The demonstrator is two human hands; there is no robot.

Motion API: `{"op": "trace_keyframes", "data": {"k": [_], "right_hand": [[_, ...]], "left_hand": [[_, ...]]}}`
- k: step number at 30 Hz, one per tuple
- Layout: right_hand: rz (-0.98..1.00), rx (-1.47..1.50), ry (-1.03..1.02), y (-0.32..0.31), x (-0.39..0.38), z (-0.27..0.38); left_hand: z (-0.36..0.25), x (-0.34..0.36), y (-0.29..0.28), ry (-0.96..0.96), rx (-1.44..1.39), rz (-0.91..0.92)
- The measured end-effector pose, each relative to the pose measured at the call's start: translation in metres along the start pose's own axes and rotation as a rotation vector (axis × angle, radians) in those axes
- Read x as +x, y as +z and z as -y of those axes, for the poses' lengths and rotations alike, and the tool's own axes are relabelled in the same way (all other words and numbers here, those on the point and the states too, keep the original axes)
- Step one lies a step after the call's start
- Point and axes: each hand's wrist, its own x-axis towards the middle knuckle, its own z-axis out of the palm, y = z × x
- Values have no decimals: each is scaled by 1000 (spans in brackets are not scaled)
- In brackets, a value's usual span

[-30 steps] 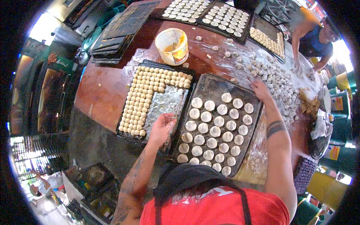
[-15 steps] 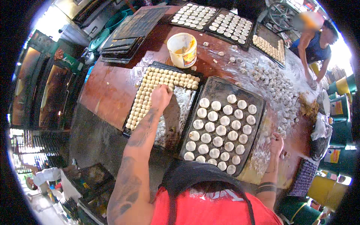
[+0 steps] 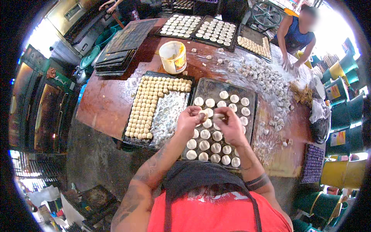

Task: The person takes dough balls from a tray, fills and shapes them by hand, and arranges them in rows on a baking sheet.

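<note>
Over a dark baking tray [image 3: 205,86] of flattened round dough pieces [image 3: 215,147], my two hands are close together. My left hand [image 3: 187,123] pinches a small pale piece of dough [image 3: 204,114]. Beside it, my right hand [image 3: 233,127] has its fingers curled in; motion blurs the fingertips, and what they hold is unclear. To the left lies a second tray [image 3: 170,110], its bare part dusted with flour, with rows of small dough balls [image 3: 145,102] along its far and left sides. Floury grey lumps [image 3: 266,79] are heaped on the table to the right.
A white bucket [image 3: 172,58] with yellowish residue stands beyond the trays. Stacked dark trays [image 3: 121,48] lie far left; filled trays [image 3: 216,31] line the far edge. A co-worker [image 3: 295,36] leans over the far right, both hands on the table. Green bins [image 3: 340,112] stand at right.
My left hand has left the dough-ball tray and moved right; my right hand has come in from the grey lumps. They now meet over the tray of rounds. The view has shifted.
</note>
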Motion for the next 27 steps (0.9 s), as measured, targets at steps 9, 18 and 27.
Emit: {"op": "trace_keyframes", "data": {"k": [9, 18, 27], "right_hand": [[3, -389, -276, 20, -15, 26], [-61, 635, 294, -9, -6, 29], [-246, -277, -123, -11, -12, 52]], "left_hand": [[7, -35, 12, -108, -335, 137], [-27, -45, 50, -107, -390, 356], [-17, -43, 61, 227, 36, 167]]}}
